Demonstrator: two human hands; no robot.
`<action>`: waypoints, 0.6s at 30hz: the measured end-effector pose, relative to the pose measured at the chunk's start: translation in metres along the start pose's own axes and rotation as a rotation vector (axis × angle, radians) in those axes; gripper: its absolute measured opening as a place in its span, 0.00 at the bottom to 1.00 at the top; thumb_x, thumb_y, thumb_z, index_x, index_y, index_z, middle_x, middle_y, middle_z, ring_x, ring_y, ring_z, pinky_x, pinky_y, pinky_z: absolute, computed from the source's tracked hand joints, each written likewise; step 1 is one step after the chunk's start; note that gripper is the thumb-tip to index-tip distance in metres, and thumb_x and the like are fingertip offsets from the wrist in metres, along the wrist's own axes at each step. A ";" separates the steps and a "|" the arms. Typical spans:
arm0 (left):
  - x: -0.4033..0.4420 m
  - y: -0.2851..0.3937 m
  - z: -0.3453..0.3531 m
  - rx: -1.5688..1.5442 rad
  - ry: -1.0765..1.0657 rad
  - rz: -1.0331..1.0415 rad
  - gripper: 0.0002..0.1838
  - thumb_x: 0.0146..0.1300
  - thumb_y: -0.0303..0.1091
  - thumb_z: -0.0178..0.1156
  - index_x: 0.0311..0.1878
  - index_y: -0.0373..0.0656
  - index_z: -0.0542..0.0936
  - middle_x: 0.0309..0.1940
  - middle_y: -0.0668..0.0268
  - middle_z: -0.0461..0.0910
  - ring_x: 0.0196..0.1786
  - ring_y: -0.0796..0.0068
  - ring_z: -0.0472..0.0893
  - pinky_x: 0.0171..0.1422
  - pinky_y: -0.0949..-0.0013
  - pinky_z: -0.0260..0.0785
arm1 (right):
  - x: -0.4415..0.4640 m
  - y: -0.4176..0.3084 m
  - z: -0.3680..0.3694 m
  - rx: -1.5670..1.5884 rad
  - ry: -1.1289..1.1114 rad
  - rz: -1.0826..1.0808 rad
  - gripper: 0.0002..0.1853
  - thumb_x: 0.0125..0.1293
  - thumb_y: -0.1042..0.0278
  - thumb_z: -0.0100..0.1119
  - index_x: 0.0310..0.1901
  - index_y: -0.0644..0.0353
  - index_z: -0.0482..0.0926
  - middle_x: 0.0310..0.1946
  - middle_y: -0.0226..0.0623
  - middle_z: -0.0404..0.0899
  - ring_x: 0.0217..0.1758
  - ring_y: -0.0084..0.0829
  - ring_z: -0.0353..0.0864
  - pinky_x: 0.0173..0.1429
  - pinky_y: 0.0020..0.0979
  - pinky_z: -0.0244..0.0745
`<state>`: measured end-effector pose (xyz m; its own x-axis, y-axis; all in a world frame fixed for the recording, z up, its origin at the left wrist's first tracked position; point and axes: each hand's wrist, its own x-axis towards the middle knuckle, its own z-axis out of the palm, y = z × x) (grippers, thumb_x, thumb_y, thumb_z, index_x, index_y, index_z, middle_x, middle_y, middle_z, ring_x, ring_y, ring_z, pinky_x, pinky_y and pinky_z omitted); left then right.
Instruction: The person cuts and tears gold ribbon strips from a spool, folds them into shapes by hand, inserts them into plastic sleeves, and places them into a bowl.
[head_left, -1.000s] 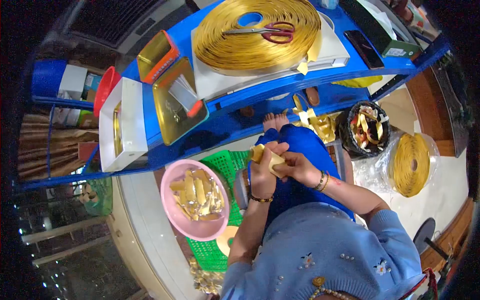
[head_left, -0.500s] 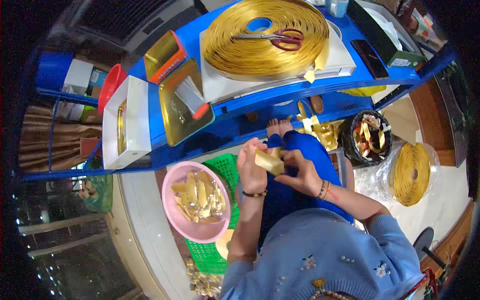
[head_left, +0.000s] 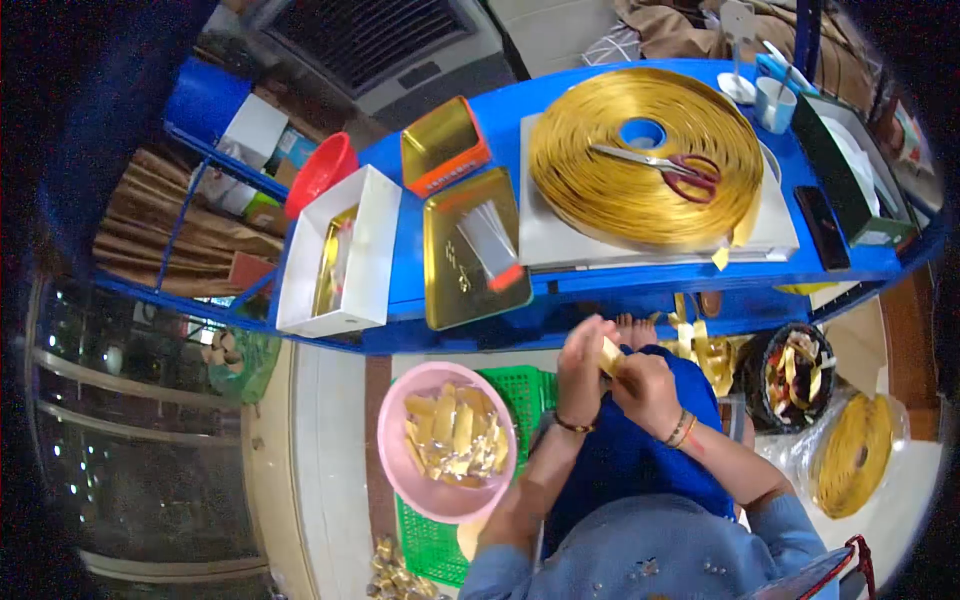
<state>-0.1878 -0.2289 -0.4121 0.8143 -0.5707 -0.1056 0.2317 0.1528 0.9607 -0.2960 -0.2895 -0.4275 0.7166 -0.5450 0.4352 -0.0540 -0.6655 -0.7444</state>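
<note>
A folded piece of gold ribbon [head_left: 611,356] is held between my two hands, above the blue cloth over my lap. My left hand [head_left: 580,362] is closed around its left side, fingers pointing up. My right hand [head_left: 645,390] is curled with its fingertips on the lower right of the piece; part of the ribbon is hidden behind them. To the left, a pink basin [head_left: 393,450] holds many folded gold pieces [head_left: 462,430], some shiny as if wrapped in clear film.
On the blue table [head_left: 400,310] lie a large gold ribbon roll [head_left: 570,170], scissors [head_left: 665,168], a tin lid [head_left: 440,290], a white box [head_left: 365,260] and a phone [head_left: 821,228]. A green crate [head_left: 520,395], a black bin [head_left: 752,395] and another roll [head_left: 850,460] are below.
The view has tilted up, so the table and basin appear lower and further right. In my hands the gold piece has turned and is more covered by my right fingers.
</note>
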 end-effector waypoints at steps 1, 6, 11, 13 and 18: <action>0.020 -0.008 -0.017 0.111 0.017 0.061 0.16 0.64 0.35 0.52 0.50 0.36 0.71 0.36 0.61 0.76 0.36 0.72 0.77 0.41 0.67 0.72 | 0.007 -0.001 -0.007 0.016 -0.021 0.068 0.09 0.44 0.74 0.62 0.28 0.58 0.73 0.24 0.41 0.74 0.29 0.45 0.75 0.35 0.39 0.67; 0.121 0.033 -0.089 0.910 0.362 0.527 0.13 0.56 0.35 0.61 0.41 0.37 0.76 0.29 0.64 0.76 0.32 0.71 0.75 0.38 0.67 0.69 | 0.011 0.014 -0.014 0.150 -0.079 0.223 0.07 0.48 0.74 0.63 0.28 0.59 0.73 0.23 0.41 0.75 0.25 0.38 0.77 0.29 0.33 0.70; 0.182 0.057 -0.101 1.452 0.305 -0.088 0.20 0.46 0.47 0.64 0.28 0.37 0.80 0.32 0.50 0.80 0.39 0.53 0.79 0.44 0.58 0.71 | 0.009 0.014 -0.013 0.215 -0.196 0.322 0.08 0.48 0.71 0.62 0.30 0.58 0.74 0.26 0.44 0.77 0.32 0.45 0.79 0.36 0.37 0.72; 0.188 0.057 -0.098 1.459 0.299 -0.155 0.19 0.44 0.47 0.63 0.28 0.38 0.82 0.34 0.49 0.80 0.39 0.52 0.80 0.43 0.56 0.72 | 0.009 0.015 -0.016 0.221 -0.232 0.359 0.09 0.48 0.70 0.63 0.30 0.58 0.74 0.27 0.44 0.77 0.34 0.45 0.79 0.37 0.38 0.72; 0.226 0.026 -0.143 1.390 0.169 -0.170 0.11 0.39 0.40 0.61 0.21 0.41 0.83 0.28 0.49 0.80 0.39 0.50 0.79 0.41 0.56 0.72 | 0.007 0.021 -0.022 0.216 -0.254 0.354 0.09 0.48 0.69 0.63 0.30 0.58 0.74 0.27 0.43 0.78 0.33 0.45 0.79 0.37 0.38 0.73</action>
<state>0.0786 -0.2388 -0.4476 0.9061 -0.3837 -0.1781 -0.2936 -0.8735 0.3883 -0.3081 -0.3189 -0.4293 0.8289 -0.5591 0.0189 -0.1987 -0.3258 -0.9243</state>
